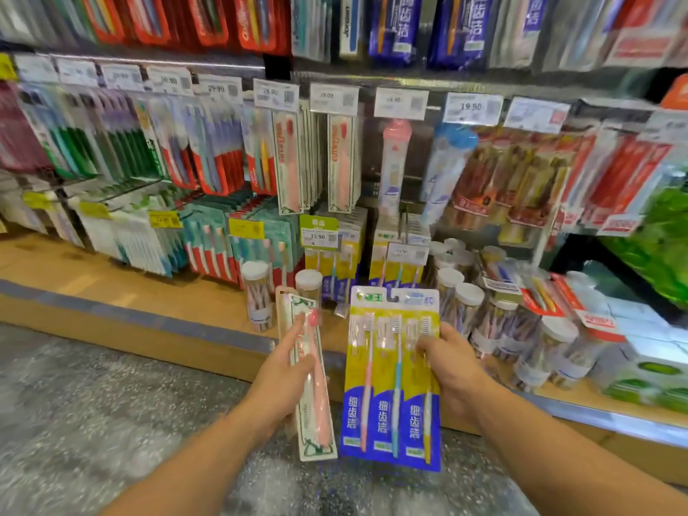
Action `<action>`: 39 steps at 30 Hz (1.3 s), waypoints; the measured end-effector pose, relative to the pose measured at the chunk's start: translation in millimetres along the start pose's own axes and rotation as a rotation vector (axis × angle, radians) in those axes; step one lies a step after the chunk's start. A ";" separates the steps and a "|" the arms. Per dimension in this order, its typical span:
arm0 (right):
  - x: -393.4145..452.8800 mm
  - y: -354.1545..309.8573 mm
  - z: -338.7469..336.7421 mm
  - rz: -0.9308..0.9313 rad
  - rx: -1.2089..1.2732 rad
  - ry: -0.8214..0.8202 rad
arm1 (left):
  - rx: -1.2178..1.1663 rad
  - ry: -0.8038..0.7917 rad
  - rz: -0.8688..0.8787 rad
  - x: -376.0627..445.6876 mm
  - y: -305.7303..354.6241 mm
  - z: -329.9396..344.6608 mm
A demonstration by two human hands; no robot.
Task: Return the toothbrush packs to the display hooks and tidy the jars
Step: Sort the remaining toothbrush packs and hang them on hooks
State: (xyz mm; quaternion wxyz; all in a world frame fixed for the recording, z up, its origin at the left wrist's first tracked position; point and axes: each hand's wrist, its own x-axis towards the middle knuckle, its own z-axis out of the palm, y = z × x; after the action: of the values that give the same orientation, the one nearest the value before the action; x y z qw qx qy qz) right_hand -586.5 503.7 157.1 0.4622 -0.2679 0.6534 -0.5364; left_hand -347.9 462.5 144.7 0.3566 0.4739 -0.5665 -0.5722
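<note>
My left hand (288, 370) grips a narrow white pack with one pink toothbrush (311, 389), held upright in front of the shelf. My right hand (452, 370) holds a wide yellow-and-blue pack of three toothbrushes (391, 396) by its right edge. Matching pink single packs (290, 162) hang on hooks above. Matching yellow packs (337, 262) hang low, just behind my hands. Clear jars with white lids (257, 292) stand on the wooden shelf, two at the left and several (469, 307) crowded at the right.
Price tags (472, 108) line the hook rail. Rows of other toothbrush packs (208, 150) fill the hooks left and right. Loose red packs (580, 310) lie on top of the right jars. White and green boxes (651, 370) sit far right. The wooden shelf edge (149, 322) runs below; speckled floor beneath.
</note>
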 end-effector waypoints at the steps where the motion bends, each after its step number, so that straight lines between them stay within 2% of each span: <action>1: 7.3 1.3 -2.5 -0.001 0.010 -0.008 | 0.012 -0.017 -0.010 4.9 -4.2 2.6; 4: 27.2 4.1 -8.0 -0.005 0.030 -0.041 | 0.078 -0.081 -0.088 21.3 -19.0 12.9; 10: 85.2 18.7 -18.1 0.003 -0.020 -0.036 | 0.198 -0.031 -0.221 74.6 -51.8 43.0; 13: 114.9 20.5 -21.0 0.025 0.027 -0.124 | 0.133 0.001 -0.311 97.4 -67.3 55.3; 16: 142.4 19.1 -22.1 0.015 0.055 -0.167 | 0.122 -0.088 -0.365 111.2 -70.1 69.0; 25: 194.9 10.5 -27.3 -0.026 0.186 -0.193 | 0.237 -0.086 -0.352 157.6 -71.2 94.3; 34: 220.3 -3.4 -25.1 -0.289 0.146 -0.097 | 0.169 -0.069 -0.377 177.4 -86.1 111.2; 39: 225.2 -3.7 -20.9 -0.360 0.144 -0.132 | 0.132 -0.056 -0.410 190.2 -90.7 114.0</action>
State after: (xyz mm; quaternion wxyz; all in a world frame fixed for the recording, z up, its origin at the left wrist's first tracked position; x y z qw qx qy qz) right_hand -702.3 321.6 89.2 0.4185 -0.3815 0.5232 -0.6369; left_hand -500.5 327.6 18.6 0.1852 0.5855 -0.5043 -0.6071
